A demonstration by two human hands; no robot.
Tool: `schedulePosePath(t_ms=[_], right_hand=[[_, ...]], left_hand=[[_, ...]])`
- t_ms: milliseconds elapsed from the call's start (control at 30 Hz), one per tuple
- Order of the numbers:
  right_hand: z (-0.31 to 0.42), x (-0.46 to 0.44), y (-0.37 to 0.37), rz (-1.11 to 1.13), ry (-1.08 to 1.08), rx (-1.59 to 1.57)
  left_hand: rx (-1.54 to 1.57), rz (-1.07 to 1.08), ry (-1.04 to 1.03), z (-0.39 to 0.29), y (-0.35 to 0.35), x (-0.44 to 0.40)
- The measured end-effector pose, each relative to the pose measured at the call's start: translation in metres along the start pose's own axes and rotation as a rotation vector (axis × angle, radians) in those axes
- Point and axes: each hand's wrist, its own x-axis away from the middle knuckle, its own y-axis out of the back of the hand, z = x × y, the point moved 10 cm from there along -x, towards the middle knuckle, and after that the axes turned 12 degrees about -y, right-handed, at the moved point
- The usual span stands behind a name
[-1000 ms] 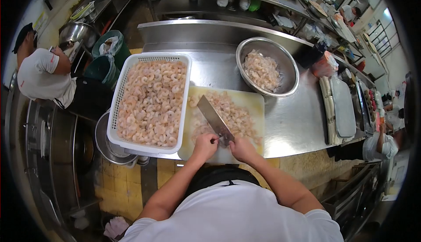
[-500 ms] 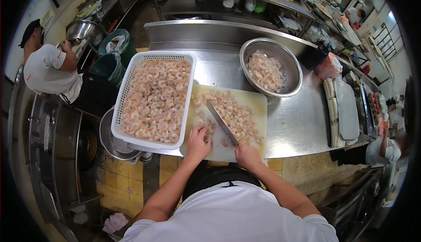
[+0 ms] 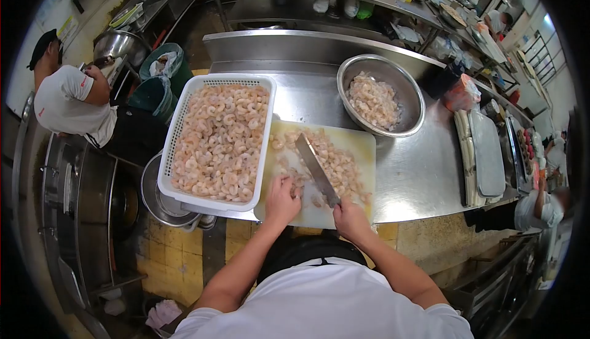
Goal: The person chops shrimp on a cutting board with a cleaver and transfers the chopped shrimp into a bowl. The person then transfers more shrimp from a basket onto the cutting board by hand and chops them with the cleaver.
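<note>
My right hand (image 3: 352,220) is closed round the handle of a broad kitchen knife (image 3: 316,170). The blade points away and to the left, over a heap of cut shrimp (image 3: 335,158) on a white cutting board (image 3: 365,139). At the board's near left, my left hand (image 3: 283,202) has its fingers bent together on a shrimp, mostly hidden by them. A few shrimp pieces (image 3: 295,176) lie just beyond those fingers, left of the blade. A white perforated basket (image 3: 268,102) full of peeled shrimp stands left of the board.
A steel bowl (image 3: 412,87) of shrimp pieces sits beyond the board on the steel table (image 3: 418,179). Wrapped trays (image 3: 485,155) lie at the right end. A pot (image 3: 166,210) is below the basket. On the left a co-worker (image 3: 74,99) stands by green bins (image 3: 166,72).
The knife blade has turned and shifted slightly to the right over the cut shrimp. My left hand has stayed nearly in place, fingers still bent at the shrimp.
</note>
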Motion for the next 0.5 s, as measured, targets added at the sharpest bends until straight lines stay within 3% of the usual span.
schedulePosePath(t_ms=[67, 133, 233, 367, 467, 500], right_hand=[[-0.008, 0.001, 0.009, -0.009, -0.041, -0.072], [-0.009, 0.008, 0.024, 0.003, -0.089, -0.143], [-0.017, 0.015, 0.039, -0.012, -0.13, -0.169], [-0.041, 0.025, 0.046, -0.041, -0.135, -0.203], [-0.055, 0.032, 0.054, -0.055, -0.18, -0.208], [-0.056, 0.032, 0.057, -0.057, -0.186, -0.207]], left_hand=[[-0.143, -0.078, -0.077, -0.007, 0.005, -0.035], [-0.242, -0.11, -0.012, -0.016, 0.019, -0.078], [-0.505, -0.337, -0.016, 0.01, 0.011, -0.116], [-0.199, 0.012, 0.165, 0.046, -0.017, -0.104], [-0.123, 0.166, 0.044, 0.035, -0.022, -0.064], [-0.061, 0.111, -0.021, 0.024, -0.021, -0.052]])
